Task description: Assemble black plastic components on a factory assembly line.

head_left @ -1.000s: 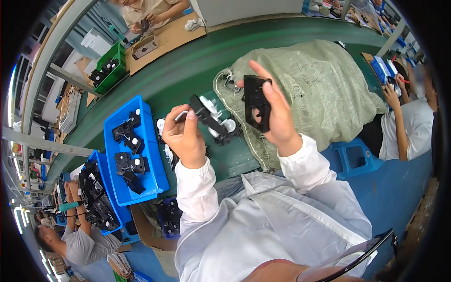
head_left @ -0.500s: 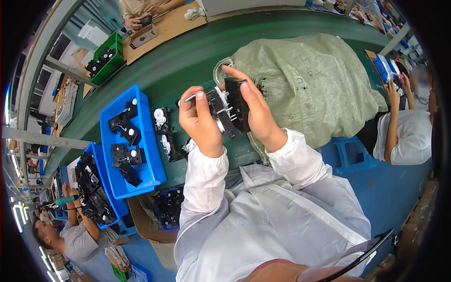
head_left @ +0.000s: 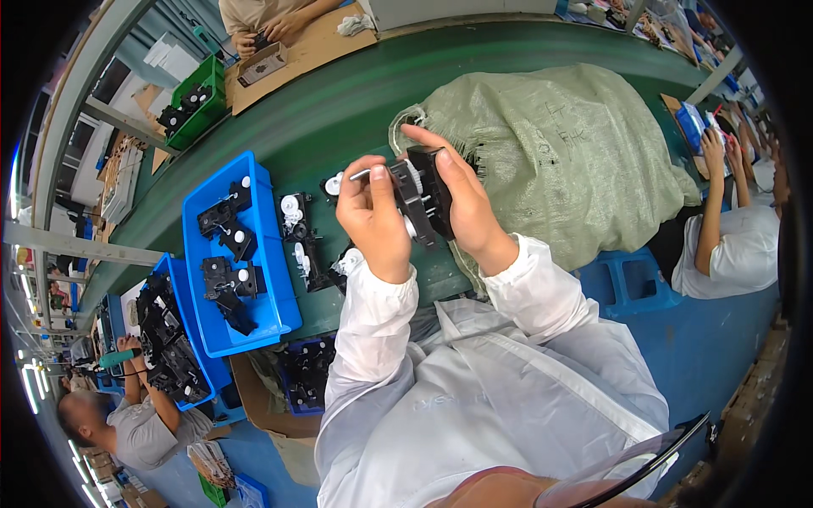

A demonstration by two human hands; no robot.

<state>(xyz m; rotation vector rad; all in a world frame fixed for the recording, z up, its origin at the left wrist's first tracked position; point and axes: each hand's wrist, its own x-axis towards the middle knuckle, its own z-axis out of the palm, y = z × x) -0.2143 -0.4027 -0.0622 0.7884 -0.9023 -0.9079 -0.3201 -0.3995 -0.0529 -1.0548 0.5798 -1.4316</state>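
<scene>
Above the green bench, my left hand [head_left: 377,229] is closed around a black plastic gear housing [head_left: 410,203] with white gears and a thin metal shaft poking out near the thumb. Facing it, a black plastic cover [head_left: 434,188] is held in my right hand [head_left: 476,218], thumb along its edge and index finger stretched out beyond it. The two parts are close side by side, with pins and white gears visible between them; whether they touch I cannot tell. Several black assemblies with white gears [head_left: 294,213] lie on the bench just left of my left hand.
A blue bin [head_left: 278,296] of black assemblies stands at the left, beside another full blue bin [head_left: 208,372]. A large pale green woven sack [head_left: 567,169] fills the bench at right. Co-workers sit left, right and across, near a green crate [head_left: 190,127].
Both hands have shifted slightly right. The housing in my left hand has come nearer the cover, narrowing the gap between them. A loose assembly behind my left hand shows more.
</scene>
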